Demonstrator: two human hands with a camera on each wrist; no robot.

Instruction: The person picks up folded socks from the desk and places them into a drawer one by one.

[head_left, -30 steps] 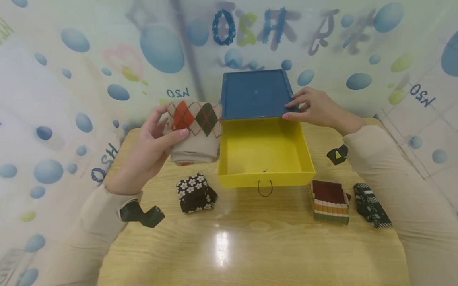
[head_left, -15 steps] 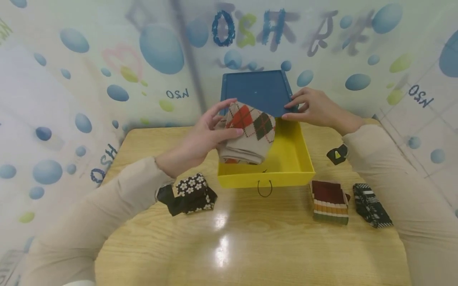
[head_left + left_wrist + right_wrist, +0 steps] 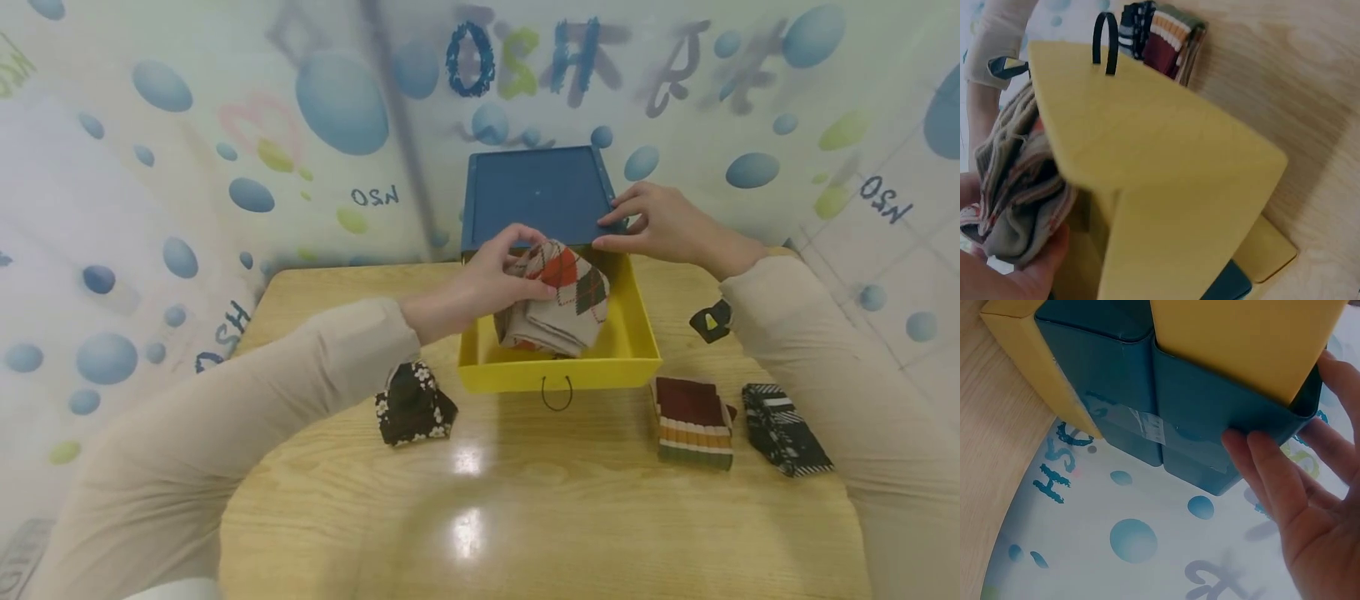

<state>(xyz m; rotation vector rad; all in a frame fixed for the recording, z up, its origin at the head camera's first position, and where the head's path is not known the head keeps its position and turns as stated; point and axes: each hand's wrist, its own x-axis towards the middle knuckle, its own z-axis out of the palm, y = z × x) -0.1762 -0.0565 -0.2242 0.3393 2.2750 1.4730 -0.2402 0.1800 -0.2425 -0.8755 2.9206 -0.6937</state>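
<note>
My left hand [image 3: 491, 279] pinches a folded beige argyle sock [image 3: 581, 287] between thumb and fingers, inside the outline of the pulled-out yellow drawer [image 3: 633, 321]. In the left wrist view the folded sock [image 3: 1029, 200] sits bunched beside the drawer's wall; whether it touches the drawer floor I cannot tell. My right hand [image 3: 660, 225] holds the front right corner of the blue drawer box [image 3: 536, 196]. Up close in the right wrist view, some fingers of that hand [image 3: 1310, 519] touch the side of the box [image 3: 1204, 419], while others reach over its top edge.
A black flowered folded sock [image 3: 431, 421] lies left of the drawer, partly behind the dark wrist camera. To the right are a maroon striped folded sock [image 3: 693, 421] and a black-and-white patterned one [image 3: 783, 433]. A cord loop [image 3: 557, 393] hangs from the drawer front.
My left hand has carried the argyle sock rightward from beside the drawer to over it, then lower. The right hand stays on the box.
</note>
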